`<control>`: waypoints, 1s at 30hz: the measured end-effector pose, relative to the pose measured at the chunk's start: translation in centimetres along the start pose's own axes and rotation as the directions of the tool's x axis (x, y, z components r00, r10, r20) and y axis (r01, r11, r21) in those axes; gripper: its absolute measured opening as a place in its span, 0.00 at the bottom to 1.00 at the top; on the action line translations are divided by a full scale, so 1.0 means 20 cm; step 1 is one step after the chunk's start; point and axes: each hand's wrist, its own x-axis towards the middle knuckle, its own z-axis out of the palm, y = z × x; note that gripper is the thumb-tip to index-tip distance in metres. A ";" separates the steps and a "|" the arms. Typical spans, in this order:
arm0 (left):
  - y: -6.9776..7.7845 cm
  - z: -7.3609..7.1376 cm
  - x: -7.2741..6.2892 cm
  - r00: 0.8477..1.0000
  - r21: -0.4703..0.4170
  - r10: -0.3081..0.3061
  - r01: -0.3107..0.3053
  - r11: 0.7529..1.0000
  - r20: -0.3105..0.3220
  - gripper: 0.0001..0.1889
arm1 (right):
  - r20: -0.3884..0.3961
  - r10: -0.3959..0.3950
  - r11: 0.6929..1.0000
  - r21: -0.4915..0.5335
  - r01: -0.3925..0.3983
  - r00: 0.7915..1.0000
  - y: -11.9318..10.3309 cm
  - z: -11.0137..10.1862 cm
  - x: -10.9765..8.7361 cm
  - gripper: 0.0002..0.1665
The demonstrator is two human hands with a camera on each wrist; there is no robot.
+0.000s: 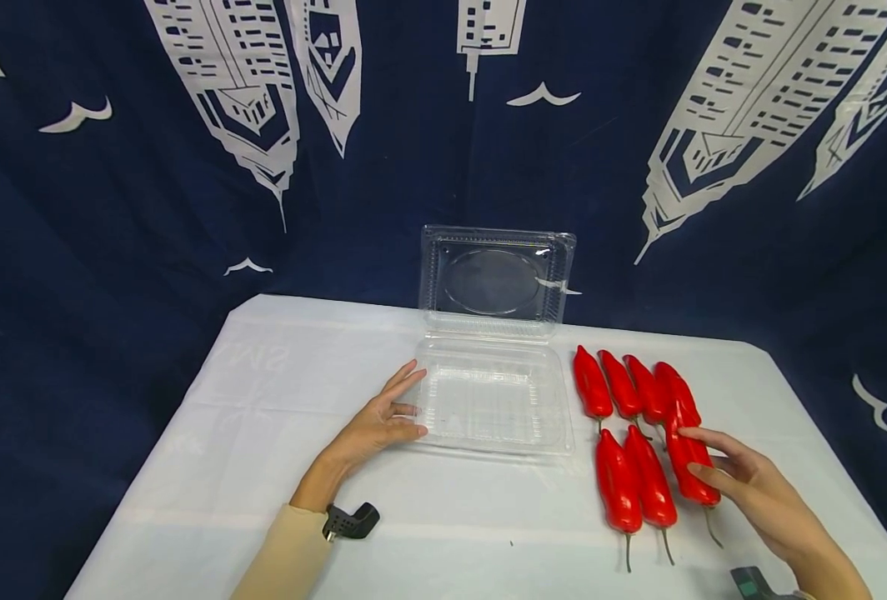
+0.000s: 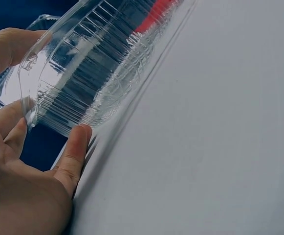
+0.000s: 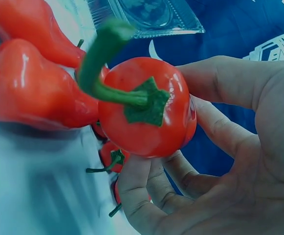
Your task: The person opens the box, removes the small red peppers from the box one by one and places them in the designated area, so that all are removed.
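Note:
A clear plastic clamshell container (image 1: 492,400) lies on the table with its lid (image 1: 494,279) raised at the back. My left hand (image 1: 379,421) is at the container's left side, its fingers spread and fairly straight; in the left wrist view the thumb (image 2: 76,149) touches the lower wall. On the right, my right hand (image 1: 759,487) holds a red pepper (image 1: 687,467) between thumb and fingers. That pepper's green stem (image 3: 117,95) points toward the right wrist camera. Two more red peppers (image 1: 618,483) lie just left of the held one.
A back row of several red peppers (image 1: 592,383) lies right of the container, behind the held one. White cloth covers the table (image 1: 226,467). A dark blue curtain (image 1: 391,192) with white building prints hangs behind. A black wrist device (image 1: 351,521) sits on the left wrist.

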 end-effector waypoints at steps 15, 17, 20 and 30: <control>-0.01 0.00 0.00 1.000 -0.005 -0.004 0.004 1.000 -0.004 0.47 | 0.037 0.064 0.998 0.008 -0.064 0.997 0.03 0.01 -0.01 0.39; -0.01 0.00 0.00 1.000 -0.005 -0.002 0.002 1.000 -0.004 0.47 | 0.042 0.069 0.997 0.014 -0.070 0.997 0.04 0.01 -0.01 0.40; -0.01 0.00 0.00 1.000 -0.006 -0.001 0.001 1.000 -0.003 0.47 | 0.046 0.082 0.997 0.009 -0.083 0.996 0.05 0.02 -0.02 0.40; -0.01 0.00 0.00 1.000 0.000 -0.005 0.005 1.000 0.001 0.47 | 0.075 0.154 0.988 -0.006 -0.154 0.985 0.07 0.03 -0.01 0.40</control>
